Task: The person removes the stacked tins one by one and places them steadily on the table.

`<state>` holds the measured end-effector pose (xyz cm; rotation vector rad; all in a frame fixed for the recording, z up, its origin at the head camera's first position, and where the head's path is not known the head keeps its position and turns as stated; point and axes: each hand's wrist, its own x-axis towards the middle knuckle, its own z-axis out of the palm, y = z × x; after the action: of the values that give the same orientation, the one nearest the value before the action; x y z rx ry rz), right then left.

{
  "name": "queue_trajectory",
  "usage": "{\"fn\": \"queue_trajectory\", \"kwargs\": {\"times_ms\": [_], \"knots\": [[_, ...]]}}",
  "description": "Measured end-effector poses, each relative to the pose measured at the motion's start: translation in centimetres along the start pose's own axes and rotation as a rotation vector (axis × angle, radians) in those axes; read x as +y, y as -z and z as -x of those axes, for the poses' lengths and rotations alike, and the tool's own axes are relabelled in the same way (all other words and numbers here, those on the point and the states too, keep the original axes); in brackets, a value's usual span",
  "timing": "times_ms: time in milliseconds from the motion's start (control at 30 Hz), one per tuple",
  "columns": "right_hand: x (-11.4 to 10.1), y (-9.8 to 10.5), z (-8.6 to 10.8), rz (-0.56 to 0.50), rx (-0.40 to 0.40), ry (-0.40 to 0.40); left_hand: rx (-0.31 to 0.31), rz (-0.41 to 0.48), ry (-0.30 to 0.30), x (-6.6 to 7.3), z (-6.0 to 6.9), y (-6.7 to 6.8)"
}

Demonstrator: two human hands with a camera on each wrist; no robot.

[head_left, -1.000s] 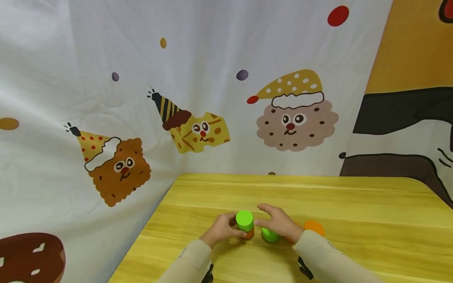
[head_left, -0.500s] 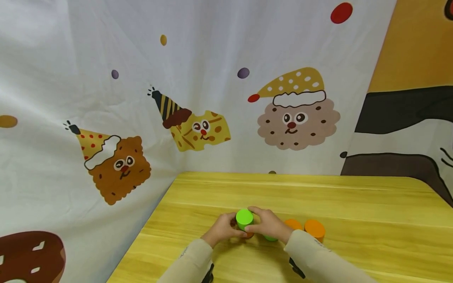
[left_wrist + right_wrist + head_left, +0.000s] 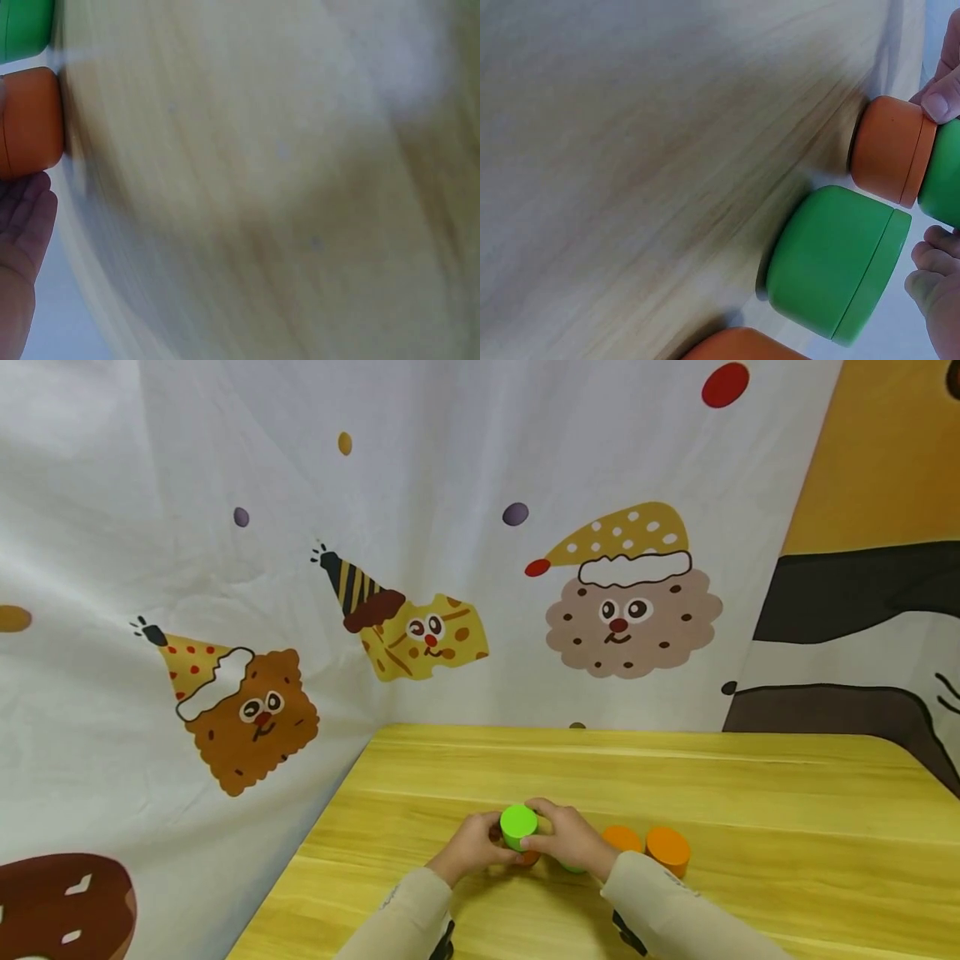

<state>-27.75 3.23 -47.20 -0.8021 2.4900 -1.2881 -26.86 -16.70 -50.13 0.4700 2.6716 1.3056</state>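
Observation:
Two small round lidded canisters stand stacked, a green canister (image 3: pixel 519 823) on top of an orange canister (image 3: pixel 529 858). My left hand (image 3: pixel 476 847) holds the lower orange one, and in the right wrist view its thumb (image 3: pixel 945 97) presses near the lid. My right hand (image 3: pixel 568 839) grips the upper green canister from the right, thumb in front and fingers behind. Between the stack and my right forearm, a second green canister (image 3: pixel 832 259) stands on the table, mostly covered by the right hand in the head view. The left wrist view catches only part of the left hand.
Two more orange canisters, a nearer-in one (image 3: pixel 622 837) and one farther right (image 3: pixel 668 850), stand beyond my right sleeve (image 3: pixel 675 906). The wooden table (image 3: pixel 787 818) meets a white cartoon-printed cloth (image 3: pixel 450 527) at the back and left.
My right hand has moved left from beside the stack and taken hold of the upper green canister, uncovering the orange canisters on the right. The left hand has stayed in place.

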Motion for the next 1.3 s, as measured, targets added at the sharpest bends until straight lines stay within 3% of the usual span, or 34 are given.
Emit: {"fn": "queue_trajectory", "kwargs": {"times_ms": [533, 900, 1300], "knots": [[0.4, -0.4, 0.1, -0.068, -0.001, 0.008, 0.013, -0.033, 0.035, 0.3, 0.4, -0.2], [-0.3, 0.2, 0.2, -0.064, 0.024, 0.057, 0.011, -0.042, -0.009, 0.1, 0.2, -0.1], [-1.2, 2.5, 0.6, -0.077, 0.097, -0.013, 0.007, -0.035, 0.066, 0.6, 0.2, 0.0]]}}
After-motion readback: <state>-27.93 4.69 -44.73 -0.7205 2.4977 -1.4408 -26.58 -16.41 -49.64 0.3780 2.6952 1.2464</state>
